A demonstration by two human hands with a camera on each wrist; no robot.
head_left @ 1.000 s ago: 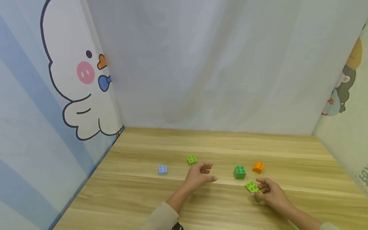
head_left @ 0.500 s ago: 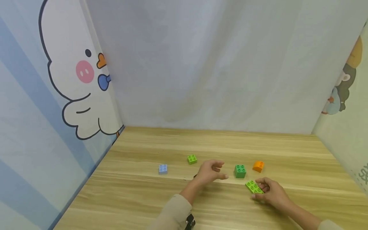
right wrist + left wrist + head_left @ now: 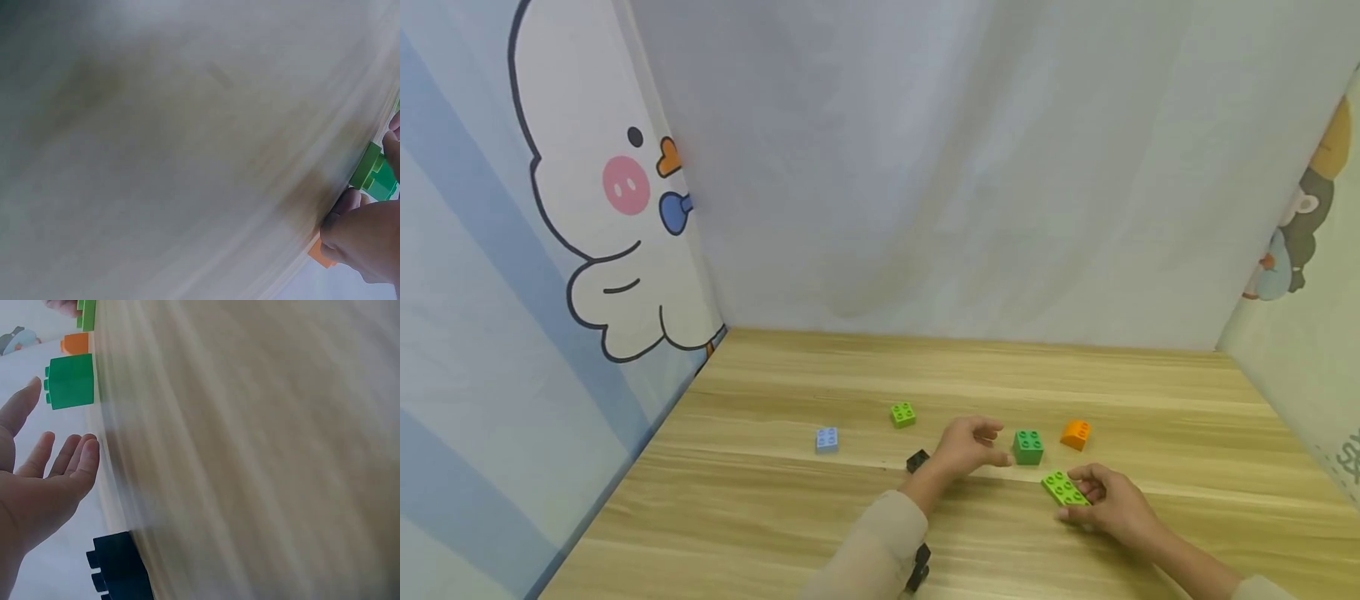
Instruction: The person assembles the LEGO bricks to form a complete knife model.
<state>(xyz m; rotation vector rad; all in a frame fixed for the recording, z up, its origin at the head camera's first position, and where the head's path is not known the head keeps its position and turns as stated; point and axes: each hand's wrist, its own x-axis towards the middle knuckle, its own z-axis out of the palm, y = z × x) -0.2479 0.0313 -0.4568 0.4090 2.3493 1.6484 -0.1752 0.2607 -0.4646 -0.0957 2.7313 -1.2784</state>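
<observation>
My left hand is open, fingers spread towards the dark green brick; a small gap shows between them in the left wrist view. Behind its wrist sits a black brick, partly covered by the arm. With thumb and fingers on either side, my right hand grips the near end of a flat lime green brick at the tabletop. In the right wrist view, this brick appears between the fingertips, with the dark green one beyond it.
An orange curved brick lies behind the right hand. Further left are a small lime brick and a light blue brick. Another black piece shows beside the left sleeve. Fabric walls bound the wooden table.
My left hand has moved right, towards the dark green brick, uncovering the black brick behind it. My right hand stays at the flat lime brick, which has shifted slightly.
</observation>
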